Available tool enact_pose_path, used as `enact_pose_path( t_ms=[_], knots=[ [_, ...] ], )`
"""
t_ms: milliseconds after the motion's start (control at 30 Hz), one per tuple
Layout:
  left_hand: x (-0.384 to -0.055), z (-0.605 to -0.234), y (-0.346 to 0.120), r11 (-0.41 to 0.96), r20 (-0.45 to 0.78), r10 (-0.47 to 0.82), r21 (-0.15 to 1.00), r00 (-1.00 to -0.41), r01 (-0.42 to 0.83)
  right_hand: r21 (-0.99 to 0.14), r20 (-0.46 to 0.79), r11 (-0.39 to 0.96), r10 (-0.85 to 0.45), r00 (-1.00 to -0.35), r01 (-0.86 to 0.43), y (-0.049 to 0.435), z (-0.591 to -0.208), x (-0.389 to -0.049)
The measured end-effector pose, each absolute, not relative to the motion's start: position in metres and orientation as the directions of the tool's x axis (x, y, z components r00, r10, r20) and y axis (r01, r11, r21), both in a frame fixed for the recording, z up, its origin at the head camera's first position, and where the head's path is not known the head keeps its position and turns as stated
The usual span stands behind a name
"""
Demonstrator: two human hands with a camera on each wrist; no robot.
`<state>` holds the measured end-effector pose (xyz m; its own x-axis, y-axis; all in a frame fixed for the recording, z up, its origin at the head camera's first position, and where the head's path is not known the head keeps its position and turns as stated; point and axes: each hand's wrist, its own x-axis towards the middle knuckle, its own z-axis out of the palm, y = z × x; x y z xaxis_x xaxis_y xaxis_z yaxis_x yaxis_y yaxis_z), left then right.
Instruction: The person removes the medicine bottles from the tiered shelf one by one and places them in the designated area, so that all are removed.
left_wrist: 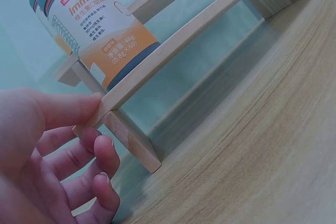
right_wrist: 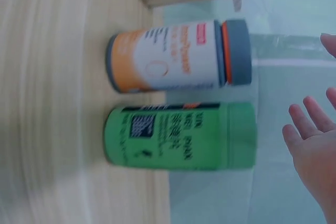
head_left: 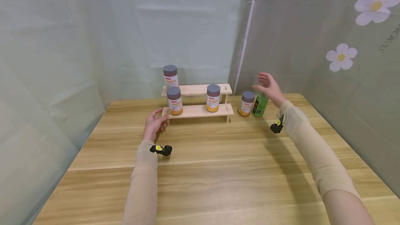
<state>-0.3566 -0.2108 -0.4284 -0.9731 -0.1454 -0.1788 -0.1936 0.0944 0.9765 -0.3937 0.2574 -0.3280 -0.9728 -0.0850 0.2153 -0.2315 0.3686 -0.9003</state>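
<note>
Pinching the wooden rack at its left end: left hand.
Right hand, empty, fingers loosely parted, hovers above a smooth, cylindrical green bottle.

Sheets hung around a wooden table mark a curtained-off workspace.

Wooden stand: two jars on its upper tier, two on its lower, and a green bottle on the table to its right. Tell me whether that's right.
Not quite: the head view shows only one jar on the upper tier, not two. The rest holds: two jars on the lower tier and the green bottle on the table to the right.
</note>
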Motion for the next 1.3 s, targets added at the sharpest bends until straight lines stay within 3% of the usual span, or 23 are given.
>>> enact_pose_path(
  t_ms=[767,1300],
  knots=[
    [-0.357,-0.427,-0.211,0.11,-0.172,-0.155,0.976,-0.973,-0.19,-0.887,0.331,0.277,-0.175,-0.927,-0.369,0.192,-0.306,-0.414],
    [-0.359,-0.43,-0.204,0.109,-0.178,-0.153,0.975,-0.972,-0.195,-0.892,0.311,0.251,-0.265,-0.913,-0.376,0.145,-0.293,-0.418]
  ],
)
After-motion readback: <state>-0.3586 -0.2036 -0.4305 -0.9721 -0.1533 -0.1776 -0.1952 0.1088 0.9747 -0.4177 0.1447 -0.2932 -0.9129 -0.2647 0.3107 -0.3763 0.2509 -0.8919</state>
